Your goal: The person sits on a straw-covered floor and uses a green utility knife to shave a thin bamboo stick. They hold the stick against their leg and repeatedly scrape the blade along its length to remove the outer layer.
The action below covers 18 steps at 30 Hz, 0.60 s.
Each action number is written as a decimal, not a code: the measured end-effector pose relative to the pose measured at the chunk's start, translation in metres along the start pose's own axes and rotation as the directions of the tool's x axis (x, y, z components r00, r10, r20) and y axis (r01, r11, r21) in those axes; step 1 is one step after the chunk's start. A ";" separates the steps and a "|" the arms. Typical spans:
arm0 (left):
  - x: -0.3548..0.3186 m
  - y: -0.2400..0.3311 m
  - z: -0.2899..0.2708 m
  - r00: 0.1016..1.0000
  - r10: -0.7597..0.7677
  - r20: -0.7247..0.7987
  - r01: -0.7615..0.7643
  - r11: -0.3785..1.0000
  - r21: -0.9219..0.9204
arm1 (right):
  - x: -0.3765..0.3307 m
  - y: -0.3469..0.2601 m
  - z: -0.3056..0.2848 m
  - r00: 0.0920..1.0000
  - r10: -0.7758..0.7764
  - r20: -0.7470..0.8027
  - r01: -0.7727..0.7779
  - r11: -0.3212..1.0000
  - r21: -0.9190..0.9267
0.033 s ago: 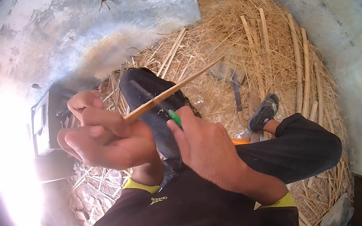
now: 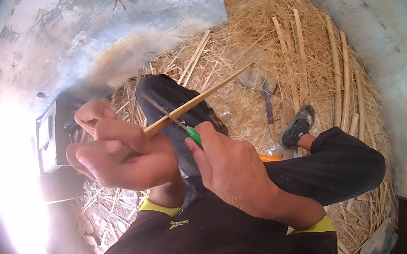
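Observation:
My left hand (image 2: pixel 124 149) is closed round the thick end of a tapered bamboo stick (image 2: pixel 203 95). The stick slants up to the right, its thin tip pointing away from me. In my right hand (image 2: pixel 234 166) is a green-handled tool (image 2: pixel 193 135) with a thin, narrow blade (image 2: pixel 153 104); whether it is a file or a knife I cannot tell. Its blade crosses the stick just beyond my left fingers. Most of the handle is hidden inside my right fist.
Straw and shavings (image 2: pixel 261 20) cover the floor, with long bamboo poles (image 2: pixel 349 85) at the right. A dark flat blade (image 2: pixel 267 101) lies near my shoe (image 2: pixel 298 126). An orange thing (image 2: pixel 269 158) shows by my leg. A box-like device (image 2: pixel 51 141) stands left; a stone (image 2: pixel 377 246) lies right.
The thin blade was smeared by motion and now shows sharply across the stick. My right hand and the green handle have shifted slightly left and down. The left hand stays nearly still.

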<state>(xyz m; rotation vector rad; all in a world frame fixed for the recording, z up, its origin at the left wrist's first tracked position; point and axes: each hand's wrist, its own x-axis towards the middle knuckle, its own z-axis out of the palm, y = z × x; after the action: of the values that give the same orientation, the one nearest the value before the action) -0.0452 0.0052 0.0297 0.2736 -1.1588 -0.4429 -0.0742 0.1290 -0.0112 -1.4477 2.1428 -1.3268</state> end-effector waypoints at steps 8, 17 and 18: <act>0.006 -0.008 -0.021 0.978 0.128 0.167 -0.100 0.980 -0.170 | -0.002 0.013 0.004 0.996 0.084 0.034 -0.078 0.984 -0.158; -0.004 0.014 0.008 0.996 -0.079 -0.037 0.078 0.996 -0.045 | 0.002 0.030 0.004 0.997 0.080 -0.006 -0.081 0.990 -0.120; -0.007 0.016 0.007 0.997 -0.066 -0.028 0.066 0.998 -0.016 | 0.000 0.024 0.006 1.000 0.007 -0.019 -0.008 0.997 -0.074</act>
<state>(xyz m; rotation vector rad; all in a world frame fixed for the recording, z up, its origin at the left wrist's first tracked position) -0.0511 0.0224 0.0339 0.3054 -1.1202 -0.5039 -0.0850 0.1284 -0.0336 -1.4585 2.2295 -1.2764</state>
